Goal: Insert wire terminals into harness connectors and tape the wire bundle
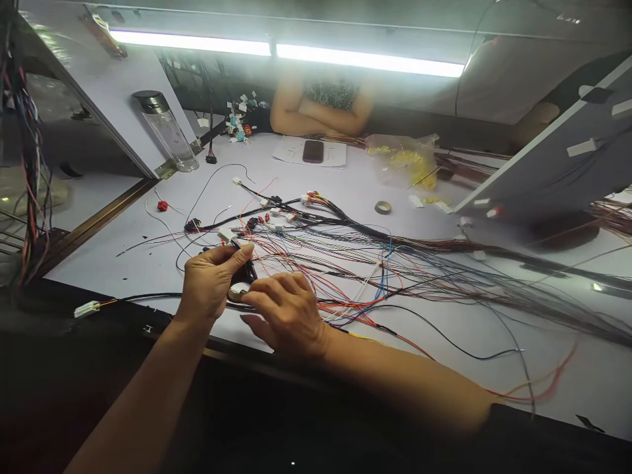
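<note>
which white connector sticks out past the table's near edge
The white connector at lower left, on the end of a black cable, left of the left hand. The white connectors farther back show inside that edge of the table.

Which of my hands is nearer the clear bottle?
Left. Your left hand is on the near side of the bottle, slightly to its right; your right hand is farther right and farther from it.
</note>
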`<act>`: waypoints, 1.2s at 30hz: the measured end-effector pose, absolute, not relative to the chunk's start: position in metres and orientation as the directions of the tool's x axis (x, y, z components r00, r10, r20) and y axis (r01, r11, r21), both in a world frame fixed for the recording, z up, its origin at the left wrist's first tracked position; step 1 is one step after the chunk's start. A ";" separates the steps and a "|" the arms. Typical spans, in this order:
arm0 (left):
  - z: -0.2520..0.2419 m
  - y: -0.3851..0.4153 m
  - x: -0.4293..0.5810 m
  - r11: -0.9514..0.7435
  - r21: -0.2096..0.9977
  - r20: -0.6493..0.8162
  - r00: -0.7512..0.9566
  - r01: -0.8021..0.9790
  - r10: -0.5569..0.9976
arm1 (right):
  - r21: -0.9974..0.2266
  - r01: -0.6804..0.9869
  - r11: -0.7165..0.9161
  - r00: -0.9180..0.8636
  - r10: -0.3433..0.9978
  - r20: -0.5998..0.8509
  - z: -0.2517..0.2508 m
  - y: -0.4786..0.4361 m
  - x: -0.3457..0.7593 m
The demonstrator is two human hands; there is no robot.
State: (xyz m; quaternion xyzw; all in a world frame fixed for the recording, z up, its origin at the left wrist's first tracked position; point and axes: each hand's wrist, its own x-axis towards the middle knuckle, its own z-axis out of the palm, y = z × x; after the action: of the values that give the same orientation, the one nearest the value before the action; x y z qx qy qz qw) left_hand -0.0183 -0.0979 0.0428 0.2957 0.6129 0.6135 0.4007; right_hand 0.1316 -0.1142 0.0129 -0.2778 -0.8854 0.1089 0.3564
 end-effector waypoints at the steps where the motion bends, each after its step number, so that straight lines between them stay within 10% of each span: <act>1: 0.043 -0.097 -0.017 0.072 0.988 -0.133 -0.507 -0.138 0.852 | -0.332 0.437 0.836 -0.613 0.547 0.570 0.012 -0.116 0.127; 11: 0.053 -0.098 -0.026 0.150 0.952 -0.261 -0.446 -0.269 0.856 | -0.223 0.512 0.829 -0.625 0.538 0.565 0.000 -0.116 0.108; 23: 0.041 -0.104 -0.026 0.134 0.955 -0.225 -0.351 -0.266 0.909 | -0.983 0.035 0.182 -0.599 0.791 0.125 0.037 -0.129 0.132; 36: 0.027 -0.119 -0.024 0.193 0.932 -0.255 -0.177 -0.306 0.951 | -0.821 -0.355 -0.446 -0.576 0.797 -0.183 0.031 -0.115 0.152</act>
State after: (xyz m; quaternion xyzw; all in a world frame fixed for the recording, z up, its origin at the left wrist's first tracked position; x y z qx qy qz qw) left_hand -0.0238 -0.1194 0.0270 0.3056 0.5276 0.5569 0.5640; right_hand 0.1518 -0.1154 0.0305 -0.2873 -0.3840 0.8003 0.3599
